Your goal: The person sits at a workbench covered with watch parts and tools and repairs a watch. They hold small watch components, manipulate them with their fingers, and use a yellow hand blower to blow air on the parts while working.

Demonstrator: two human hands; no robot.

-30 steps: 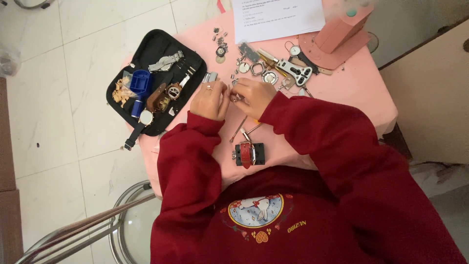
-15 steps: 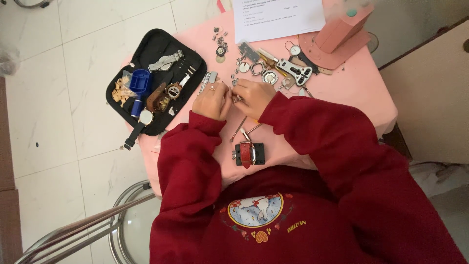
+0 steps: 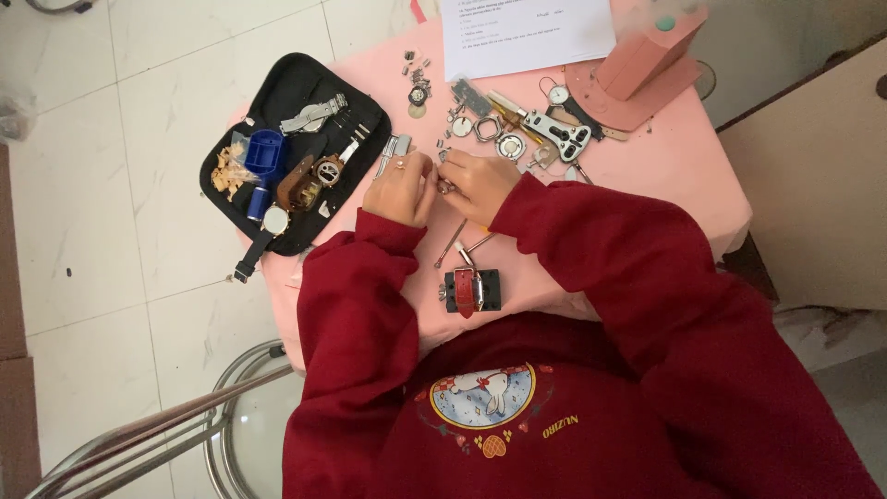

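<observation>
A small metal part (image 3: 445, 187) sits pinched between the fingertips of the left hand (image 3: 399, 189) and right hand (image 3: 480, 183), too tiny to make out, above the pink table (image 3: 665, 166), near its middle.

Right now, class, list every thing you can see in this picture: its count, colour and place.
table: one, pink, centre
tool case: one, black, open, table's left edge
wristwatches: about three, in the case
small blue box: one, in the case
watch on holder: one, red strap, near table edge
paper sheet: one, white, top
pink stand: one, top right
loose metal tools and parts: many, silver, above hands
chair: one, metal, lower left
left hand: on small part
right hand: on small part
</observation>
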